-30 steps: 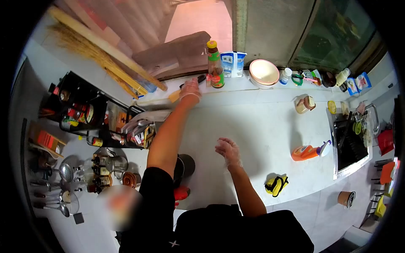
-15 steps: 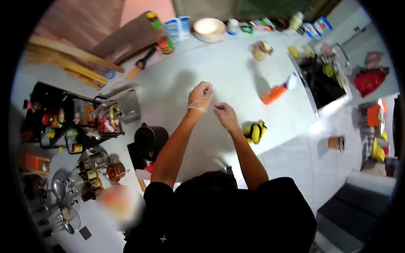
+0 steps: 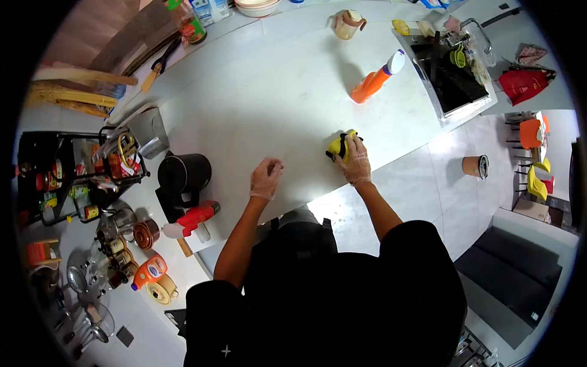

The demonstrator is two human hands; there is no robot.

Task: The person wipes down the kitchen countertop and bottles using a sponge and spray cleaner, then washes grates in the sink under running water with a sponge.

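My right hand (image 3: 356, 163), in a clear plastic glove, grips a crumpled yellow-and-black cloth (image 3: 338, 147) near the front edge of the white counter (image 3: 257, 98). Its fingers reach over the cloth and partly cover it. Also in a clear glove, my left hand (image 3: 265, 180) is over the counter with its fingers loosely bent and apart, nothing in them. An orange bottle with a white top (image 3: 372, 83) stands beyond the cloth.
A brown-and-clear jug (image 3: 349, 25) stands at the back. On the right is a black sink (image 3: 452, 82). To the left are a black pot (image 3: 184, 173), a red spray bottle (image 3: 197, 215) and a metal bin (image 3: 149, 133). A tumbler (image 3: 475, 166) is on the floor.
My right hand has moved right and taken hold of the yellow-and-black cloth. My left hand has come down, nearer my body. The hands are farther apart, and the whole view has shifted.
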